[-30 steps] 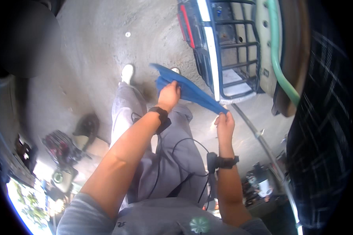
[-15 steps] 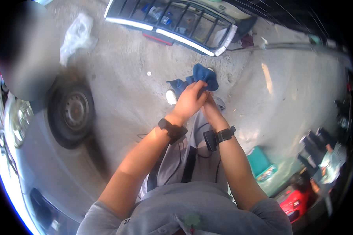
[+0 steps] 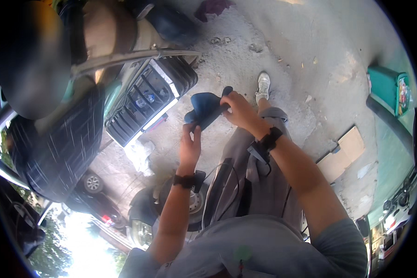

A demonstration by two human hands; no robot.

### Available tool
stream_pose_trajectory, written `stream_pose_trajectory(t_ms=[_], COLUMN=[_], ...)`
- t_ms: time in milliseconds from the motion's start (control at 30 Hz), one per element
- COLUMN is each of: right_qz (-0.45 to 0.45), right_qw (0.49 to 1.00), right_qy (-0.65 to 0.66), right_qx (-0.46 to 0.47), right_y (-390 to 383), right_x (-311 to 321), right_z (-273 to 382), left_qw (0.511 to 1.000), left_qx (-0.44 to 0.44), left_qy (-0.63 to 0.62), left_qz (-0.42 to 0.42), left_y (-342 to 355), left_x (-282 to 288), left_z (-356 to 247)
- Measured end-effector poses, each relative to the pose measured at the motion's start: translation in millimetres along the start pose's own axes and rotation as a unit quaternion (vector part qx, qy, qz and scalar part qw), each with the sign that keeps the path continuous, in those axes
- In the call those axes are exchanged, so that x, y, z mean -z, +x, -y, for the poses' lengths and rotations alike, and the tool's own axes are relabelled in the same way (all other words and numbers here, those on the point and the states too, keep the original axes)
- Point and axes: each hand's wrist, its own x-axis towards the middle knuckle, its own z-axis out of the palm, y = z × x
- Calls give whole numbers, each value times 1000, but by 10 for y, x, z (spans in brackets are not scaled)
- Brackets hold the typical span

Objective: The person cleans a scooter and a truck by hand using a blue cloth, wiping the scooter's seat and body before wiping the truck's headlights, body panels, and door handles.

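Note:
A dark blue cloth (image 3: 204,109) is stretched between my two hands in front of my legs, bunched and folded in its middle. My left hand (image 3: 191,144) pinches its near left end between thumb and fingers. At the far right end, my right hand (image 3: 241,111) grips an edge, with a small dark corner sticking up past the fingers. Both wrists wear black straps with small black boxes.
Ahead to the left lies a dark slatted frame (image 3: 160,116) with a pale edge, beside a white plastic bag (image 3: 140,156). A vehicle wheel (image 3: 196,204) is near my left forearm. To the right are flat cardboard (image 3: 350,146) and a green container (image 3: 384,90).
My body has turned to the right, so the slatted frame and wheel now appear farther left and nearer. My hands, close together before, have moved apart with the blue cloth spread between them.

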Motion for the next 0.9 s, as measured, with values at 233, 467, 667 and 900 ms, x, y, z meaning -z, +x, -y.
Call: stream_pose_trajectory(t_ms=[233,467,667,900], right_qz=[-128,-170,-256,-134], right_qw=[953,950,954,971], right_qy=[245,214,119,191], right_qx=[-127,-150,-106,-49], right_y=[493,1120,2140,3138], right_x=[-235,-1375,-1843,-1582], right_z=[-365,-412,-215,75], left_qw=[994,988,985,968], left_qx=[26,5,-69,-32], left_qy=[100,123,99,-49], left_qz=[19,-92,-126,-243], left_y=[491,967,1547,2069], left_x=[-166,38,302,463], left_z=[-337,-111,293,53])
